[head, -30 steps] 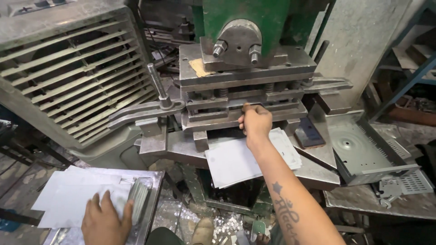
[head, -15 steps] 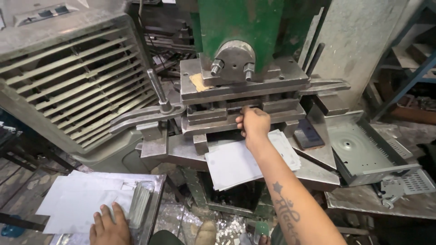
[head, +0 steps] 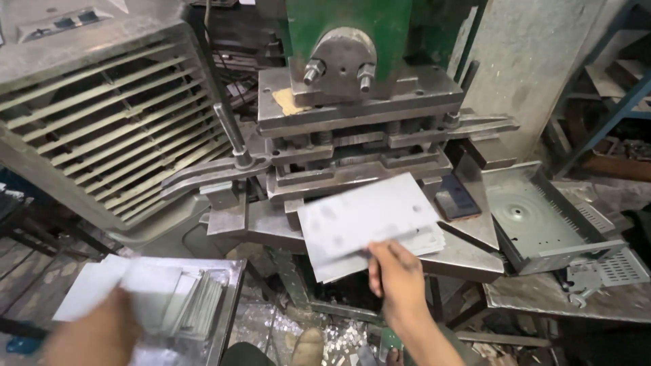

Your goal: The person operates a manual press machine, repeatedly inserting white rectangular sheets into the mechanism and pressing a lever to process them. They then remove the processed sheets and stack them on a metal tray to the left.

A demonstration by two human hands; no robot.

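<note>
The right hand (head: 397,274), off the press die (head: 359,169) now, pinches 1 punched metal sheet (head: 366,220), while the blurred left hand (head: 102,335) grips a blank (head: 146,298).

The sheet (head: 366,220) in the right hand (head: 397,278) looks like thin pale-grey metal, matt and smooth (motion blur hides finer marks). The press (head: 352,102) is heavy steel: its upper body carries worn green paint, while the plates below are bare, dull grey and oily-looking, with rough, scuffed edges. The tray (head: 227,298) near the left hand (head: 102,335) is thin bright metal with a slight sheen, holding flat pale sheets. The louvred housing (head: 95,129) is dusty, matt grey. The open box (head: 542,217) at right is galvanised-looking sheet metal, smooth and faintly glossy.
</note>
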